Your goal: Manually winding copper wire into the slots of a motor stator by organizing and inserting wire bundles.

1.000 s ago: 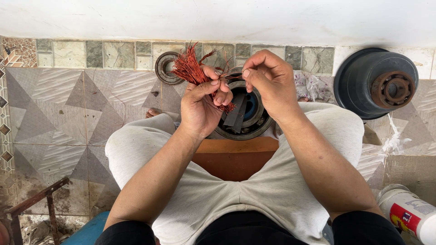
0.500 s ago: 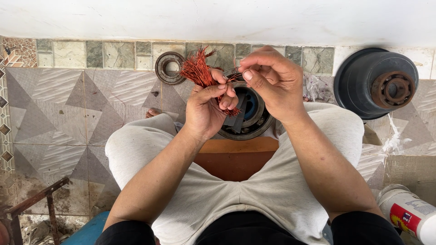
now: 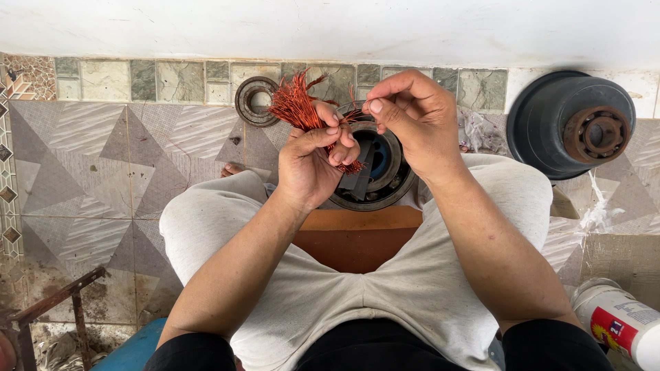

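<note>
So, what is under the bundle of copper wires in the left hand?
Under the copper wire bundle held by the left hand sits a round metal motor part with a dark opening. The hand and wires cover its left side, so what lies there cannot be seen.

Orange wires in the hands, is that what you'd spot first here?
Yes. The bundle of bright copper wires fans out from the left hand, above the lap, while the right hand pinches a strand beside it. Under the hands lies a round dark metal motor part, and a big black dome-shaped housing rests on the tiles at the right.
</note>
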